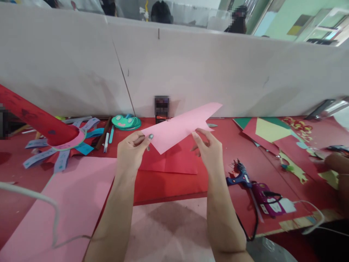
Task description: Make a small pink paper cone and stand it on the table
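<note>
A pink sheet of paper (pixel 177 127) is held up in the air, tilted, with its right side higher and its far edge curling over. My left hand (pixel 133 145) pinches its left corner between thumb and fingers. On the near right edge, my right hand (pixel 208 147) grips the same paper, fingers closed on it. Beneath both hands lies a red sheet of paper (pixel 169 160) with a crease down it. A larger pink sheet (pixel 81 196) rests on the table to the left of my left forearm.
Left stands a red paper tube (pixel 35 116) with blue strips around its base. Green paper frog cutouts (pixel 127 122) lie by the white wall (pixel 191 72). Right are a blue glue gun (pixel 240 178), a purple power strip (pixel 268 200), coloured papers (pixel 272 131) and another person's hand (pixel 336 163).
</note>
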Tool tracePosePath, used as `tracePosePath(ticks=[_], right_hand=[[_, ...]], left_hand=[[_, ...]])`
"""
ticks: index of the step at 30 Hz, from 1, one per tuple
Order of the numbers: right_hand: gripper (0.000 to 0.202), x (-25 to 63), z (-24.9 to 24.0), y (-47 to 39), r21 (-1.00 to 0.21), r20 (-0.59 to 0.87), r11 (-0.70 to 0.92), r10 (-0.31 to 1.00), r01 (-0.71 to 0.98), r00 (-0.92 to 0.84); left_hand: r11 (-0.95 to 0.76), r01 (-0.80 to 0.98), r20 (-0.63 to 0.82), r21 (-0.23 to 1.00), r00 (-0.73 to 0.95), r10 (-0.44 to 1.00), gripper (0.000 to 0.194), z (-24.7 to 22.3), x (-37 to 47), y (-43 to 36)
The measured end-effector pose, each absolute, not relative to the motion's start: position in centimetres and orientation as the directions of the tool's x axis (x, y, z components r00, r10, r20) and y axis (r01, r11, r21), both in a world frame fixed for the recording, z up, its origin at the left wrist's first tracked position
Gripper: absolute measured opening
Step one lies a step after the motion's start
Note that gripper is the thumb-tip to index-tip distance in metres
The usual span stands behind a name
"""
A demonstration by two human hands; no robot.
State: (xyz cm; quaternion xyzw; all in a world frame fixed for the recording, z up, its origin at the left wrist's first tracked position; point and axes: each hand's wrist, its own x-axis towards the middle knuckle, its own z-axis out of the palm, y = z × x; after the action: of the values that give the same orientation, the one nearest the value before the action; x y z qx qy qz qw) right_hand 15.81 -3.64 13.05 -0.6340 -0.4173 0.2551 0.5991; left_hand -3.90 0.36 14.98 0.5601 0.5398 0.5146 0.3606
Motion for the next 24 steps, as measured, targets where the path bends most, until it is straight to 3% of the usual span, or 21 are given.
tracePosePath(ticks=[11, 13, 16, 18, 24], right_hand=[[0.033, 16.7, 12.6, -2.8, -0.987, 0.151, 0.123, 0.919, 0.100, 0.365], [0.034, 16.7, 12.7, -2.8, -0.990, 0.141, 0.130, 0.918, 0.053, 0.372], [0.035, 16.6, 12.8, -2.9, -0.988, 0.145, 0.151, 0.905, 0.019, 0.400], [0.035, 16.7, 12.9, -2.9, -0.987, 0.154, 0.160, 0.898, 0.020, 0.411], [0.033, 17.0, 12.8, -3.0, -0.981, 0.190, 0.181, 0.881, 0.064, 0.433]], left_hand=[[-0.146, 0.230, 0.168, 0.962, -0.077, 0.983, 0.010, 14.8, -3.0, 0.1], [-0.182, 0.277, 0.228, 0.943, -0.144, 0.963, 0.013, 14.7, -2.7, -0.1], [-0.293, 0.422, 0.431, 0.858, -0.279, 0.858, 0.017, 14.5, -2.3, -0.5], [-0.342, 0.491, 0.517, 0.801, -0.281, 0.808, 0.018, 14.3, -2.2, -0.5], [-0.389, 0.453, 0.488, 0.802, -0.121, 0.865, 0.020, 14.2, -2.7, -0.3]])
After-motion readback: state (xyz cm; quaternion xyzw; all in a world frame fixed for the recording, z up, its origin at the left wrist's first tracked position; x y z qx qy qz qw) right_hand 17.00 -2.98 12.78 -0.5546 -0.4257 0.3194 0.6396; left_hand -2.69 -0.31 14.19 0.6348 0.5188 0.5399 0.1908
